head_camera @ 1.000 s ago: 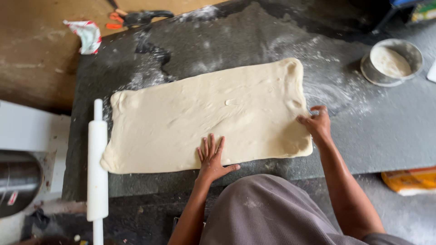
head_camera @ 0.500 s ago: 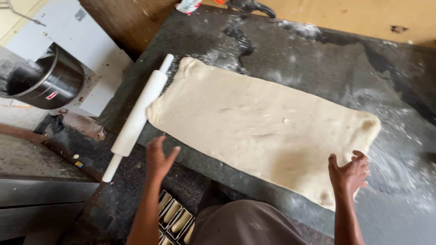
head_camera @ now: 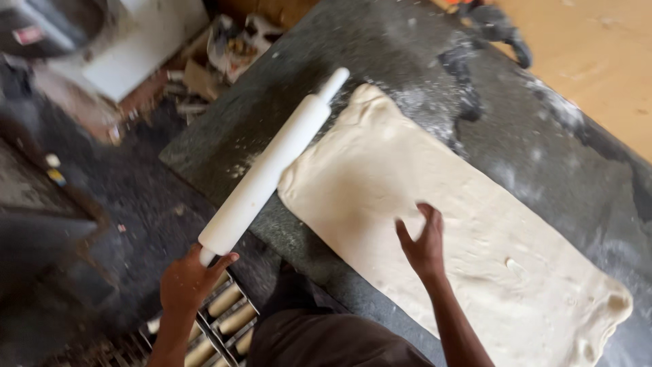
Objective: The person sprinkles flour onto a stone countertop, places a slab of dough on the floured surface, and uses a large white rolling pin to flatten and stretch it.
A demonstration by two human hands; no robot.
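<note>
Already the dough sheet (head_camera: 448, 224) lies rolled out long and flat across the floured dark stone counter (head_camera: 380, 54). Left hand (head_camera: 187, 282) grips the near handle of the white rolling pin (head_camera: 272, 166), which rests beside the sheet's left edge. Right hand (head_camera: 422, 245) hovers spread over the dough; judging by the uneven far corner, some rolling seems left.

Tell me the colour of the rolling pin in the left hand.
White all over; the rolling pin shows best in the head view, its near handle gripped by the left hand.
</note>
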